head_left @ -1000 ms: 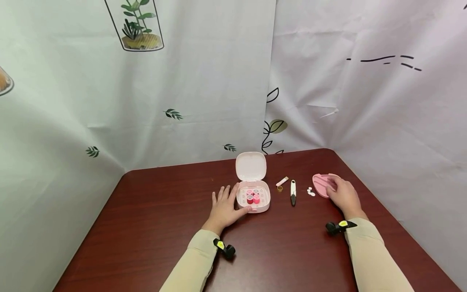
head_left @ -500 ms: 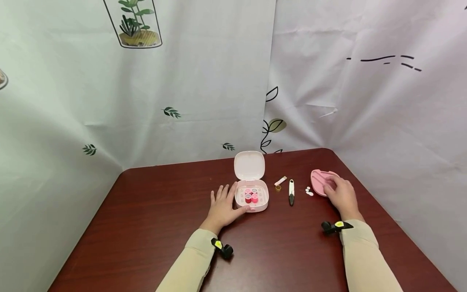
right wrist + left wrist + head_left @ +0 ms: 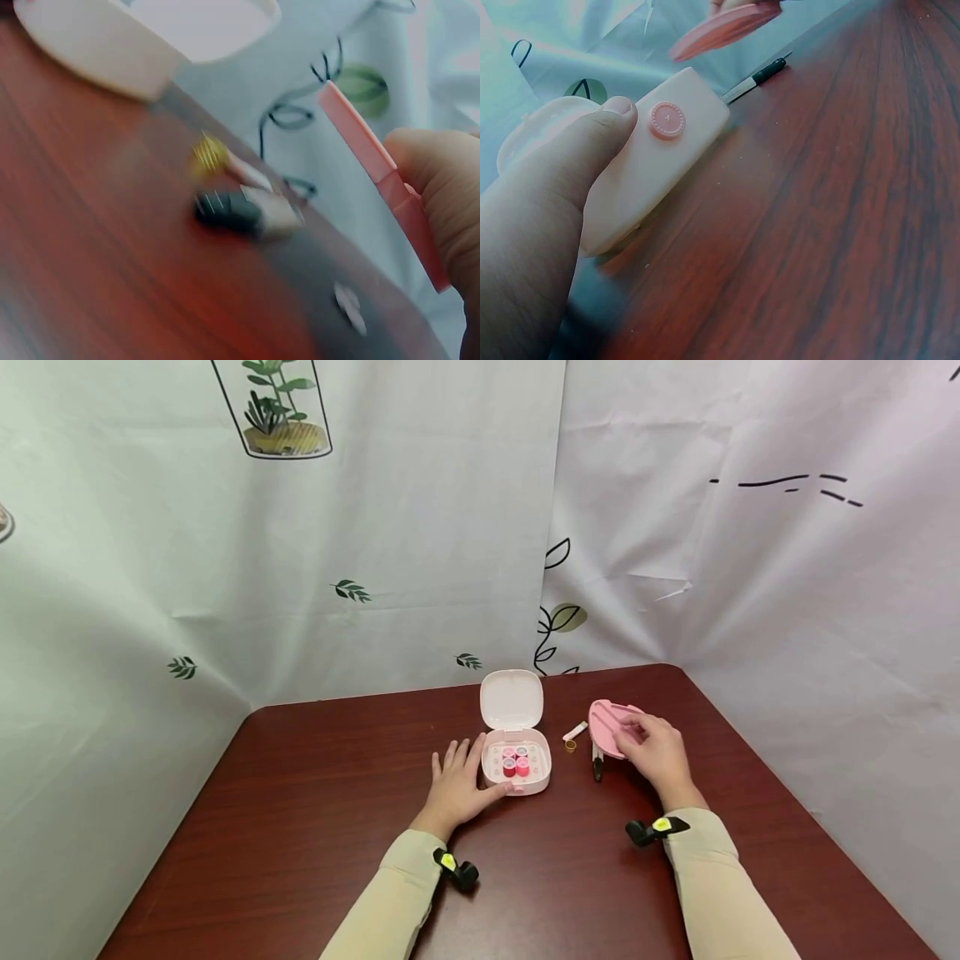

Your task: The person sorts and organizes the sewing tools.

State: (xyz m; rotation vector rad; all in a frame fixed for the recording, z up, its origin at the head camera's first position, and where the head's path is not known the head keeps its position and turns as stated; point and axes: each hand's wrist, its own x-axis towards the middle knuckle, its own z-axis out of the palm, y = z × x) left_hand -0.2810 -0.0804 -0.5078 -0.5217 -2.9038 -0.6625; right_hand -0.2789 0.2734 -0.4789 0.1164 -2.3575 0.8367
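Observation:
In the head view, a pale pink sewing box (image 3: 538,785) stands with its white lid (image 3: 512,700) raised. Several red, pink and grey thread spools (image 3: 522,766) sit upright inside. My left hand (image 3: 456,789) rests at the box's left front corner, fingers spread. Its thumb (image 3: 604,139) lies against the front beside a round pink button (image 3: 667,121). My right hand (image 3: 660,758) pinches the edge of a pink divided tray (image 3: 604,724), held above the table. Partly hidden beneath it is a slim white tool with a black end (image 3: 597,768).
Between box and tray lie a small white and pink tool (image 3: 575,732) and a gold ring, perhaps a thimble (image 3: 571,747). Small white pieces (image 3: 349,307) lie on the brown table (image 3: 337,827), visible in the right wrist view. A printed cloth (image 3: 420,527) hangs behind.
My right hand has lifted the pink tray and carried it left, from the far right to over the black-ended tool. The tray now covers the white pieces' place. The left hand stays at the box.

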